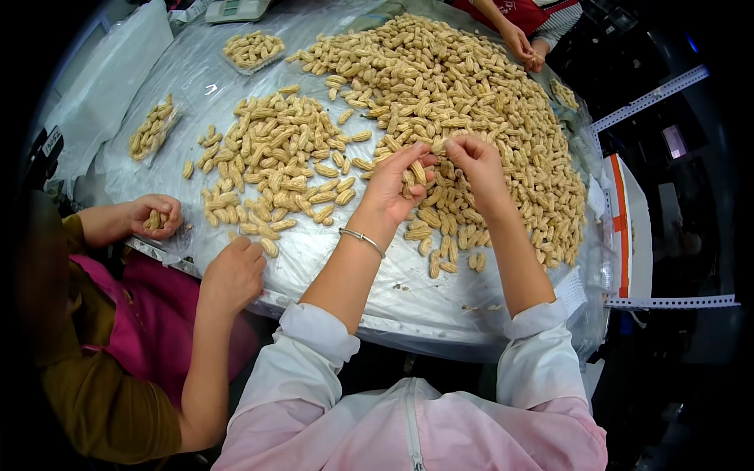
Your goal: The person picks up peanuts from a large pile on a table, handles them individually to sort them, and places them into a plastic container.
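My left hand (396, 182) is turned palm up with a few unshelled peanuts (414, 176) cupped in its fingers; a metal bangle (362, 241) circles that wrist. Beside it, my right hand (476, 165) pinches a single peanut (439, 146) between thumb and forefinger. The left fingertips reach this same peanut, so both hands meet at it. Below and behind them spreads a large heap of unshelled peanuts (459, 88). A few loose peanuts (445, 253) lie at the heap's near edge, between my forearms.
Plastic sheeting (389, 294) covers the table. At left, a co-worker's hands (232, 274) are near a smaller peanut pile (277, 147). Filled packs (253, 52) and a scale (237, 10) stand farther back. Another person's hands (527, 50) work at the far right. A white box (636, 235) adjoins the right side.
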